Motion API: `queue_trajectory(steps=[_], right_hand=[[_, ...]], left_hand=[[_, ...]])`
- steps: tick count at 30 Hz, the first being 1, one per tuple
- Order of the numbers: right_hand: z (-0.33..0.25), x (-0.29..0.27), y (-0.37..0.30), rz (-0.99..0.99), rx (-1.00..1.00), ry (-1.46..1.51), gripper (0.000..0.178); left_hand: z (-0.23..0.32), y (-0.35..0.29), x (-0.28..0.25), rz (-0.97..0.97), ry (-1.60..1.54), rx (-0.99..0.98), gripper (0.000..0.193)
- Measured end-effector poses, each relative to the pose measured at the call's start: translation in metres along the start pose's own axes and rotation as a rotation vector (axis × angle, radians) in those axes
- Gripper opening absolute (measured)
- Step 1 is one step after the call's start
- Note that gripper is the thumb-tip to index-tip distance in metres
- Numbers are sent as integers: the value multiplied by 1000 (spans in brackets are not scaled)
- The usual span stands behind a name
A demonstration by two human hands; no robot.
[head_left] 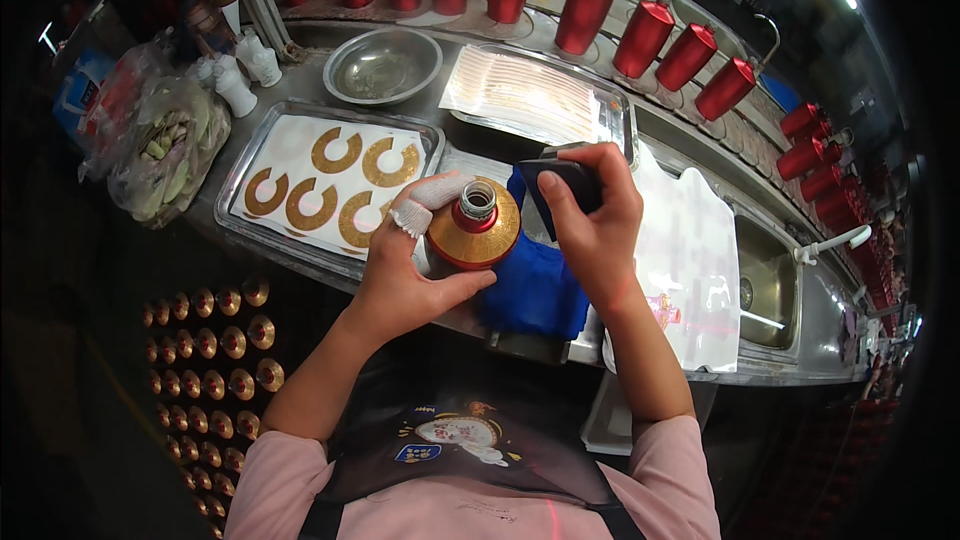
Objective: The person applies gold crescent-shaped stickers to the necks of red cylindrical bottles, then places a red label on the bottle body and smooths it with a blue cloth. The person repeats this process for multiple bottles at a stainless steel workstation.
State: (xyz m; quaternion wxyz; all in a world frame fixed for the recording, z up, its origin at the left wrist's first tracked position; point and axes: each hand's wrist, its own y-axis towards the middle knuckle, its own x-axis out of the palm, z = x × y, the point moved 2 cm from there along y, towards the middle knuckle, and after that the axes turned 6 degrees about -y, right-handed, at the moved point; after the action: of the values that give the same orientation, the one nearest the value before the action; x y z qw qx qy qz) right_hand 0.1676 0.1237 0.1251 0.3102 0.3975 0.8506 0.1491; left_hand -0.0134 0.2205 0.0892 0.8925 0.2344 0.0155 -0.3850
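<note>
My left hand (385, 275) is wrapped around a red bottle (478, 240), with white knitted covers on some of its fingers. The bottle is tilted so that its open mouth faces up toward me, and a gold ring-shaped label covers its shoulder. In my right hand (612, 230) is a dark flat pad (548, 192), gripped between thumb and fingers just right of the bottle neck, apart from it. A blue cloth (540, 285) lies beneath both hands. Gold C-shaped labels (312, 202) rest on a white sheet in a metal tray (290, 255) at the left.
Behind are a steel bowl (383, 65) and a tray of pale strips (525, 90). Red bottles (587, 12) line the back. A sink (775, 295) with a tap lies right, past a white sheet (690, 240). Gold-topped bottles (232, 340) stand lower left; a plastic bag (165, 150) sits far left.
</note>
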Motion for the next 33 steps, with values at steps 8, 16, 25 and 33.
queue_trajectory(steps=[8, 16, 25, 33], right_hand=[[-7, -23, -24, -397, -625, 45, 29], [-21, -7, -13, -349, -658, 32, 26], [-25, -11, -30, -328, -651, -37, 27], [-28, -10, -35, -306, -649, -70, 32]], left_hand=[[1, -1, -1, 25, -6, 22, 77], [2, -2, 4, 68, -15, -30, 74], [1, -4, 8, 101, -6, 15, 74], [-4, -7, 16, 147, -81, -25, 71]])
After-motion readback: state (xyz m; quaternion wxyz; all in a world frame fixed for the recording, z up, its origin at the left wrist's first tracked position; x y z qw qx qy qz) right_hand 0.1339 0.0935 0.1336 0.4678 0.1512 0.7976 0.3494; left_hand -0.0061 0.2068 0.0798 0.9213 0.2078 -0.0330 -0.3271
